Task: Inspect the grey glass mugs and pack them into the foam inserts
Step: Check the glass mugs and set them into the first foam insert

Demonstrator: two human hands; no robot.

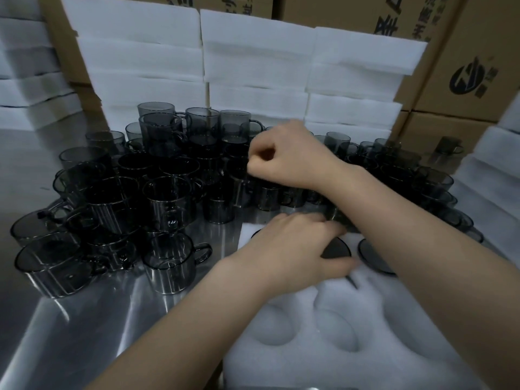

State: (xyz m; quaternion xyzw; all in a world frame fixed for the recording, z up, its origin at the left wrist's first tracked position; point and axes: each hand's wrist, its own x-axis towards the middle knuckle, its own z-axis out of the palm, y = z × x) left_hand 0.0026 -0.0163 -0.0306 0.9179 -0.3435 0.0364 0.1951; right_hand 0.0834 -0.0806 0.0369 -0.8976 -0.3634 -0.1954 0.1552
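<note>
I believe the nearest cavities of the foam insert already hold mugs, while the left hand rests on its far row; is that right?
Not quite: the head view shows the nearest cavities of the foam insert empty; the packed mugs sit in its far row, where the left hand does rest.

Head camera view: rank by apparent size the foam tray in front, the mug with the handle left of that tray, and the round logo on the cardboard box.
1. Foam tray, clearly largest.
2. Mug with the handle.
3. Round logo, which looks smallest, though its box stands farther back, so true size is unsure.
</note>
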